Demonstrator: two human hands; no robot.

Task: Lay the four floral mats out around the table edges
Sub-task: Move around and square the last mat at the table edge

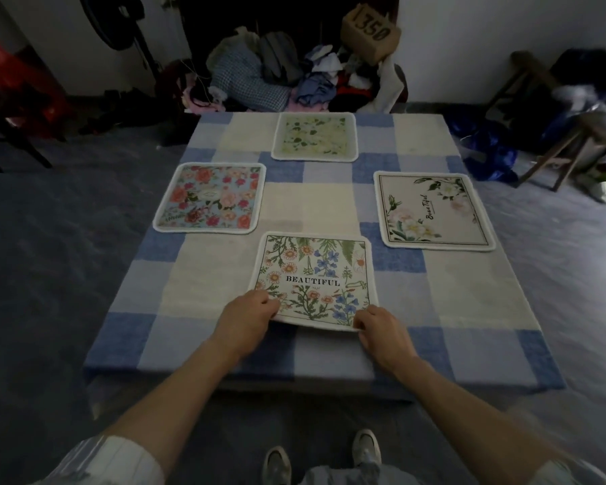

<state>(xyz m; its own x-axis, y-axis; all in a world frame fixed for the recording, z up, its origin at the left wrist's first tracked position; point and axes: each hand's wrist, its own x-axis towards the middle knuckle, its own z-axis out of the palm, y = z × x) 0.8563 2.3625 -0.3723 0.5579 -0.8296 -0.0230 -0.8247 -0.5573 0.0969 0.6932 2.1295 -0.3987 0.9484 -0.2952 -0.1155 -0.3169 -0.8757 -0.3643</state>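
Matt woven checked tablecloth (196,274); 4 smooth printed fabric mats (314,274) with stitched white edging

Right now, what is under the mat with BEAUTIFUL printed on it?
The checked tablecloth lies under the mat. Both hands pinch its near corners; whatever it covers is hidden.

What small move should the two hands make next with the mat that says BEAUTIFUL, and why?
Probably lower the near edge of the white wildflower mat printed BEAUTIFUL onto the blue-and-cream checked tablecloth and release. The left hand and right hand pinch its near corners, and that edge looks slightly raised; three other mats lie flat.
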